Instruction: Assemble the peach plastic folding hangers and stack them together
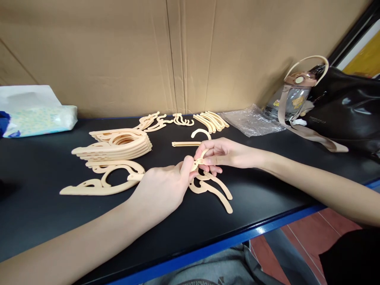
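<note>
My left hand (168, 180) and my right hand (221, 154) meet over the middle of the black table (258, 194). Both pinch a small beige plastic hanger hook (196, 164), its curved end rising by the right fingers. Fingers cover much of it, so how its parts join is hidden. Just below the hands are curved beige hanger arms (218, 194), partly hidden by the fingers. Behind my right hand lie another loose hook (202, 132) and a straight beige bar (185, 144). Left of my left hand rests a folded hanger (86, 190).
A stack of folded hangers (124, 150) stands at the left. Farther back lie several loose hooks (182, 120), curved arms (212, 120) and clear plastic wrap (252, 120). Tissues (44, 118) sit far left; a strapped bottle (297, 95) and black bag (350, 107) stand right. Cardboard (118, 55) backs the table.
</note>
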A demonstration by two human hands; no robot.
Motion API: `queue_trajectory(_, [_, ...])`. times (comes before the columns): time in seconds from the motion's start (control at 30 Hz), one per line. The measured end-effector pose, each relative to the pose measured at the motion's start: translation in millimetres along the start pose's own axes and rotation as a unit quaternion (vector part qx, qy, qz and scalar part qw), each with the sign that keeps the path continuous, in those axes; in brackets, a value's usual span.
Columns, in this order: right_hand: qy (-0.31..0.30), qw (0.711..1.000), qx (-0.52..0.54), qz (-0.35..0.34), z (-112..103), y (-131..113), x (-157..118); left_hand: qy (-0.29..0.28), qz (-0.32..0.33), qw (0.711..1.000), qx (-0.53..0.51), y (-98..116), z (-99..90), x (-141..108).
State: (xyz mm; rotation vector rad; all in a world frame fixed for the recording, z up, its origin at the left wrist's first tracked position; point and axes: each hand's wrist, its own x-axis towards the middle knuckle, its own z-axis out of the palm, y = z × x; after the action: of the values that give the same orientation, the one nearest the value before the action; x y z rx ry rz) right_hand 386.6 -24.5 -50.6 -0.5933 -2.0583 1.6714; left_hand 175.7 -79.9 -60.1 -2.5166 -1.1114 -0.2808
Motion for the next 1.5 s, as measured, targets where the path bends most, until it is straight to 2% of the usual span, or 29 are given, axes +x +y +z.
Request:
queue_trajectory(0.23, [-0.015, 0.999, 0.036, 0.008, 0, -2, -1, -0.005, 0.004, 0.999, 0.046, 6, -3.4, -1])
queue_trajectory(0.53, [-0.036, 0.996, 0.076, 0.027, 0, -2, -1, 0.015, -0.021, 0.999, 0.022, 6, -3.2, -1])
queue_trajectory(0.77, [-0.018, 1.0, -0.011, 0.008, 6, -4, 0, 0.016, -0.008, 0.999, 0.038, 3, 1.7, 1])
queue_trajectory(0.93, [0.008, 0.998, -0.061, 0.009, 8, -9, -2, -0.007, -0.045, 0.999, 0.005, 4, -4.1, 0])
queue_trajectory(1.07, [0.038, 0.995, -0.087, -0.008, 11, -11, -2, -0.058, -0.121, 0.984, -0.115, 1, -15.2, -2])
queue_trajectory(1.13, [0.044, 0.994, -0.102, -0.018, 13, -12, -1, -0.088, -0.152, 0.96, -0.218, -1, -19.2, -2])
queue_trajectory(1.17, [0.044, 0.993, -0.107, -0.021, 13, -12, -1, -0.102, -0.162, 0.939, -0.286, -2, -20.3, -1])
queue_trajectory(1.23, [0.053, 0.992, -0.115, -0.024, 11, -13, -2, -0.137, -0.182, 0.87, -0.438, -4, -20.8, 2])
queue_trajectory(1.33, [0.114, 0.976, -0.185, -0.029, -1, -13, -3, -0.173, -0.221, 0.743, -0.607, -4, -19.2, 5])
queue_trajectory(1.4, [0.169, 0.928, -0.331, -0.02, -13, -15, -5, -0.172, -0.236, 0.691, -0.661, -3, -18.1, 5])
queue_trajectory(1.5, [0.193, 0.814, -0.546, 0.044, -28, -19, -9, -0.154, -0.257, 0.652, -0.696, -2, -18.2, 5])
